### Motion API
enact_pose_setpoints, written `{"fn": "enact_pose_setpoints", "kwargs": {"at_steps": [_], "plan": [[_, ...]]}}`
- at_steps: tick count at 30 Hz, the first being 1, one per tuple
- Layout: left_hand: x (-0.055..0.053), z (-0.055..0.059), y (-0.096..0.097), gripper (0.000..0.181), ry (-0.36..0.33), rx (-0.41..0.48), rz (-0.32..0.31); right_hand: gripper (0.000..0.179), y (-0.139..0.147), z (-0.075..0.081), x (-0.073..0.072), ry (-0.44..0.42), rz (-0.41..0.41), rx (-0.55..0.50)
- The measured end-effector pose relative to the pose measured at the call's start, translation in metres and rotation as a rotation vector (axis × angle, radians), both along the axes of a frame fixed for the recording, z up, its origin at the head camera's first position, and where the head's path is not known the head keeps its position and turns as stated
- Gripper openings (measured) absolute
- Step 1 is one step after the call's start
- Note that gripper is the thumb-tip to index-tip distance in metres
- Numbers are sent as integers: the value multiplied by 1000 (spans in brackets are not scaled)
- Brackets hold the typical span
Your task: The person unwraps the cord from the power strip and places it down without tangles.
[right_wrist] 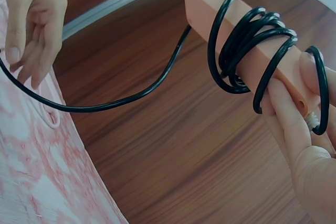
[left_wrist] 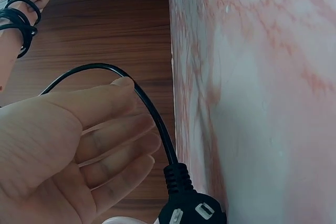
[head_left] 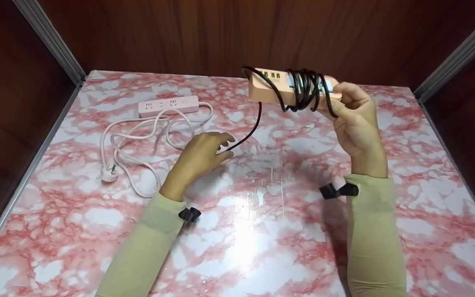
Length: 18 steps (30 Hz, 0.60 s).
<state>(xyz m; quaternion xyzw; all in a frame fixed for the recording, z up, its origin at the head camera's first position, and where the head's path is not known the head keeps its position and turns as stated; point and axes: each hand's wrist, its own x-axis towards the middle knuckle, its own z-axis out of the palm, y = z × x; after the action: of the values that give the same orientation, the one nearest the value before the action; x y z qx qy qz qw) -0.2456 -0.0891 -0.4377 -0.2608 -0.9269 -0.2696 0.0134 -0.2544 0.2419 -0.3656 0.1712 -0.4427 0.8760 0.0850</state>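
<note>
Up over the table's far side, my right hand [head_left: 359,117] grips one end of an orange power strip [head_left: 270,95] between thumb and fingers. Its black cable [right_wrist: 247,51] is wound in several loops around the strip's body. From the strip's other end, a loose length of the cable sags toward my left hand [head_left: 204,154]. That hand's fingers are loosely extended beside the cable, not curled round it. In the left wrist view the cable crosses by the thumb tip, with a black plug [left_wrist: 191,207] at its end below the fingers.
A pink power strip [head_left: 188,105] lies at the back left of the marbled table [head_left: 303,247]. Its white cord [head_left: 136,159] spreads in loose loops to a white plug [head_left: 109,173] near the left edge. Brown wooden panels [head_left: 237,33] enclose the table.
</note>
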Motion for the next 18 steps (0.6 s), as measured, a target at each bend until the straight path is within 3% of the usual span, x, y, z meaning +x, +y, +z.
{"fn": "enact_pose_setpoints", "kwargs": {"at_steps": [10, 18], "plan": [[1, -4, 17, 38, 15, 186, 57, 17, 2, -1, 0, 14, 40, -23], [3, -8, 26, 43, -26, 298, 27, 18, 2, -1, 1, 4, 88, -60]]}}
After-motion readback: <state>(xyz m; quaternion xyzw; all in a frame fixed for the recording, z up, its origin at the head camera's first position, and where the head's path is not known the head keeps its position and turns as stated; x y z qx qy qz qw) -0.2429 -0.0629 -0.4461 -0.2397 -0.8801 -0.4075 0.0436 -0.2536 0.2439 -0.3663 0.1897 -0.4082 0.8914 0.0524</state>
